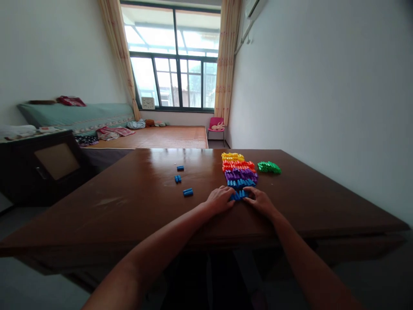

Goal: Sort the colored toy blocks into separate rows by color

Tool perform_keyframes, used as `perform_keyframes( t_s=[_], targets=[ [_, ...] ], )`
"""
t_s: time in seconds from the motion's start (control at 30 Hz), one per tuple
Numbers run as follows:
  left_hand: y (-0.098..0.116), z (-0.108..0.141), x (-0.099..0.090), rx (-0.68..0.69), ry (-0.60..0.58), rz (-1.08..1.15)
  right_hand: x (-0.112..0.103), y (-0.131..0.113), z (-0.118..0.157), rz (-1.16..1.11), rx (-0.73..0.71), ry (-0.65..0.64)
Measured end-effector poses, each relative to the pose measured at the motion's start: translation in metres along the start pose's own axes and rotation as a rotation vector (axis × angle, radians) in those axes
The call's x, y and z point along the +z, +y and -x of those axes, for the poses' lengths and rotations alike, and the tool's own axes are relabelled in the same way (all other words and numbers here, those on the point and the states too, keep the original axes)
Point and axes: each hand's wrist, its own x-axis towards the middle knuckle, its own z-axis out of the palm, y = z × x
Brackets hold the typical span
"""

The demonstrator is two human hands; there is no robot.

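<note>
Reaches forward over the bench [135,189]; grips the nearest blue row [239,196] with half-curled left hand [221,197] at nine o'clock, right hand [260,201] at three.

The bare left hand [221,199] and bare right hand [260,201] cover the ends of the front row of shiny blue plastic pieces [239,196], so they are hard to count. Both bare arms [161,239] run off the bottom edge. The square white clock [148,103] is too small to read. The top edge cuts off the boxy white air conditioner [252,8], and the left edge cuts off the dark wooden cabinet [24,161].
</note>
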Motion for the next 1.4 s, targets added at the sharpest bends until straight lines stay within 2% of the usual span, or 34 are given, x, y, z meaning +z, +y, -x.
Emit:
perform_keyframes(
  t_s=[0.1, 0.2, 0.67, 0.9, 1.03, 1.13, 1.23, 1.33, 1.4],
  targets=[
    [0.004, 0.000, 0.010, -0.041, 0.054, 0.046, 0.004, 0.004, 0.001, -0.012, -0.013, 0.088],
    [-0.002, 0.005, 0.011, -0.055, 0.109, 0.083, 0.004, 0.006, 0.002, -0.059, -0.029, 0.114],
    [-0.006, 0.009, 0.016, -0.002, 0.071, 0.151, 0.006, 0.011, 0.005, 0.064, -0.001, 0.182],
    [-0.008, 0.010, 0.018, 0.024, 0.093, 0.120, 0.008, 0.008, 0.004, 0.104, -0.045, 0.194],
    [-0.010, 0.012, 0.012, 0.038, 0.124, 0.061, 0.005, 0.008, 0.007, 0.113, -0.061, 0.264],
    [-0.034, 0.015, -0.008, -0.041, 0.194, -0.009, 0.002, 0.010, 0.010, 0.114, -0.066, 0.318],
    [-0.082, 0.025, -0.039, -0.231, 0.297, -0.072, 0.002, 0.006, 0.011, 0.134, -0.093, 0.323],
    [-0.138, 0.045, -0.066, -0.490, 0.320, -0.134, 0.015, -0.014, 0.011, 0.128, -0.157, 0.240],
    [-0.166, 0.061, -0.072, -0.592, 0.241, -0.158, 0.031, -0.037, 0.008, 0.089, -0.213, 0.122]
  ],
)
